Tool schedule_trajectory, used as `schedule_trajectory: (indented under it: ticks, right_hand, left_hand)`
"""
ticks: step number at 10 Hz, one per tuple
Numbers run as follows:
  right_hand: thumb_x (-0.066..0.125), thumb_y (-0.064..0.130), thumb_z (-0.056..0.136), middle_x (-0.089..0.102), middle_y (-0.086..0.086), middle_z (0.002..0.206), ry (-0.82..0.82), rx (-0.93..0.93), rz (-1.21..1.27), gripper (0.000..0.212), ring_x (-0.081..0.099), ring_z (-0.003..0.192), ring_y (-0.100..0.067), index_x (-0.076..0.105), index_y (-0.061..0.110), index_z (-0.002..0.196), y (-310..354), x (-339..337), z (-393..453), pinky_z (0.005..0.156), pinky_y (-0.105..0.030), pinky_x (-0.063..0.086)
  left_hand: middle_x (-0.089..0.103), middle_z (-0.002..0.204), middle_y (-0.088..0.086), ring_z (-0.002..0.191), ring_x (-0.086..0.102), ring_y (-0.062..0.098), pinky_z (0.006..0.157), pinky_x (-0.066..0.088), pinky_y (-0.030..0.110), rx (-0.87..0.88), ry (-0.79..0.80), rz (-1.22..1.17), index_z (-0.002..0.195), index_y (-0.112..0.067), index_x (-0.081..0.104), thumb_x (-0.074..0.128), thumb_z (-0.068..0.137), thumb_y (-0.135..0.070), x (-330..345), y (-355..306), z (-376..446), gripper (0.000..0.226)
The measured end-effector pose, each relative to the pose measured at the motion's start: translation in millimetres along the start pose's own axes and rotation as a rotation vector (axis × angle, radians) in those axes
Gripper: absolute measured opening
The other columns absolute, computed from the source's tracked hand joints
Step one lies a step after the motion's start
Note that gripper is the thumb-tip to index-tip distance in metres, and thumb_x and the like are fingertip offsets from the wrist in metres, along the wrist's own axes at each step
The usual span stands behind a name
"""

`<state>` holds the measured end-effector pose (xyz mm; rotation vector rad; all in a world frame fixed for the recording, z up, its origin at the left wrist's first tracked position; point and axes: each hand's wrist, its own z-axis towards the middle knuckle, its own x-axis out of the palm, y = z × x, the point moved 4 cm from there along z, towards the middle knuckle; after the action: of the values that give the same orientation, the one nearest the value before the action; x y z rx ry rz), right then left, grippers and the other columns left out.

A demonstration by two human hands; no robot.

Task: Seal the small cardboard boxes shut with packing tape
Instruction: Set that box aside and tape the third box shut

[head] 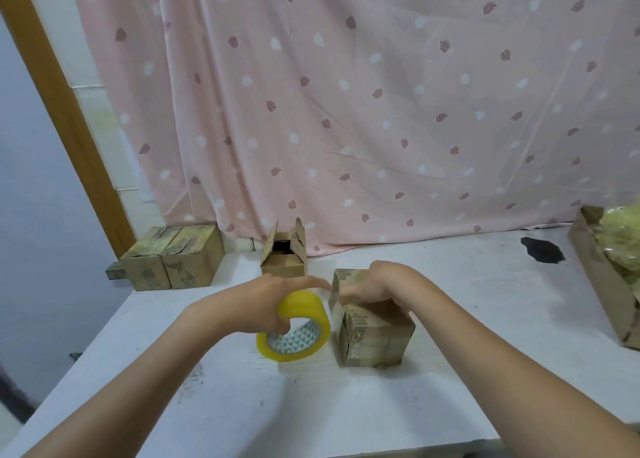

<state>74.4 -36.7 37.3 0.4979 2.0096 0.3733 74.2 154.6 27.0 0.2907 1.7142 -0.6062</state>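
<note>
A small cardboard box [375, 338] with shiny tape on its sides stands in the middle of the white table [346, 405]. My right hand [375, 282] lies on the box's top, fingers pressing down near its left edge. My left hand [266, 301] grips a yellow roll of packing tape [296, 327] just left of the box, thumb through the core, fingers stretched toward the box's top corner. Behind stands another small box [284, 255] with its flaps open. Two closed boxes [175, 258] sit side by side at the table's far left.
A larger open carton [602, 281] holding crumpled yellowish plastic stands at the right edge. A dark patch [542, 249] marks the tabletop at the back right. A pink patterned curtain [346, 111] hangs behind the table.
</note>
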Motion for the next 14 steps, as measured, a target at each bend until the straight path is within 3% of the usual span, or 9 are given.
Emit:
schedule_trajectory:
  ticks: [1, 2, 3, 6, 8, 10, 11, 13, 14]
  right_hand:
    - [0.071, 0.045, 0.08, 0.058, -0.01, 0.099, -0.03, 0.022, 0.218, 0.041, 0.061, 0.091, -0.028, 0.052, 0.011, 0.095, -15, -1, 4, 0.086, -0.038, 0.053]
    - [0.077, 0.042, 0.073, 0.052, -0.005, 0.073, -0.062, 0.051, 0.355, 0.045, 0.051, 0.057, -0.019, 0.053, 0.009, 0.092, -29, -3, 13, 0.057, -0.025, 0.046]
    - [0.08, 0.045, 0.066, 0.052, -0.008, 0.079, -0.042, 0.052, 0.475, 0.059, 0.05, 0.056, -0.021, 0.055, 0.006, 0.103, -38, -2, 16, 0.057, -0.027, 0.049]
    - [0.08, 0.037, 0.071, 0.065, -0.016, 0.092, 0.071, 0.017, 0.63, 0.06, 0.064, 0.071, -0.03, 0.058, -0.002, 0.11, -55, 4, 19, 0.08, -0.045, 0.058]
    - [0.084, 0.041, 0.042, 0.07, -0.021, 0.105, 0.122, -0.004, 0.708, 0.089, 0.069, 0.084, -0.034, 0.06, -0.005, 0.116, -60, 7, 18, 0.082, -0.048, 0.058]
    - [0.075, 0.035, 0.075, 0.063, -0.017, 0.089, 0.154, 0.02, 0.721, 0.058, 0.059, 0.076, -0.03, 0.058, -0.006, 0.113, -68, 7, 20, 0.083, -0.04, 0.054]
    - [0.077, 0.036, 0.065, 0.058, -0.015, 0.087, 0.09, 0.051, 0.609, 0.063, 0.05, 0.068, -0.026, 0.056, -0.004, 0.109, -73, -2, 20, 0.068, -0.034, 0.046]
    - [0.071, 0.019, 0.084, 0.067, -0.018, 0.094, 0.006, -0.019, 0.452, 0.029, 0.071, 0.082, -0.033, 0.058, -0.003, 0.098, -53, -7, 18, 0.075, -0.042, 0.061]
    - [0.081, 0.034, 0.079, 0.071, -0.015, 0.096, 0.006, -0.002, 0.433, 0.044, 0.072, 0.088, -0.031, 0.061, 0.0, 0.099, -53, -1, 18, 0.078, -0.043, 0.061]
  left_hand:
    - [0.055, 0.089, -0.017, 0.066, 0.051, 0.003, 0.052, 0.042, 0.015, -0.002, -0.068, -0.066, 0.124, -0.061, 0.046, 0.07, 0.078, -0.014, -6, 1, -9, 0.07]
    - [0.062, 0.104, -0.014, 0.078, 0.055, 0.003, 0.058, 0.044, 0.017, 0.036, -0.105, -0.04, 0.131, -0.059, 0.05, 0.069, 0.076, -0.016, -13, -2, -11, 0.072]
    - [0.06, 0.118, -0.014, 0.086, 0.053, 0.009, 0.062, 0.042, 0.019, 0.039, -0.074, -0.003, 0.136, -0.058, 0.048, 0.068, 0.079, -0.014, -18, -7, -10, 0.075]
    - [0.059, 0.106, 0.004, 0.075, 0.049, 0.007, 0.06, 0.042, 0.02, 0.03, 0.03, 0.065, 0.138, -0.07, 0.032, 0.063, 0.084, -0.007, -14, -10, -12, 0.089]
    - [0.056, 0.101, 0.012, 0.088, 0.055, 0.025, 0.076, 0.051, 0.041, 0.019, 0.057, 0.132, 0.135, -0.078, 0.018, 0.059, 0.086, -0.004, -7, -6, -7, 0.098]
    - [0.055, 0.1, 0.006, 0.09, 0.055, 0.022, 0.077, 0.054, 0.046, 0.047, 0.065, 0.167, 0.117, -0.09, 0.001, 0.058, 0.083, -0.003, 10, -12, 6, 0.11]
    - [0.054, 0.096, 0.005, 0.089, 0.055, 0.023, 0.076, 0.054, 0.046, 0.05, 0.057, 0.192, 0.114, -0.091, -0.003, 0.056, 0.081, -0.004, 14, -15, 15, 0.11]
    - [0.058, 0.092, 0.013, 0.082, 0.057, 0.027, 0.066, 0.051, 0.044, 0.075, 0.082, 0.212, 0.138, -0.076, 0.014, 0.052, 0.079, 0.0, 11, -36, 29, 0.103]
    - [0.06, 0.096, 0.013, 0.084, 0.058, 0.026, 0.067, 0.054, 0.045, 0.06, 0.102, 0.196, 0.134, -0.08, 0.012, 0.056, 0.079, -0.004, 11, -32, 26, 0.104]
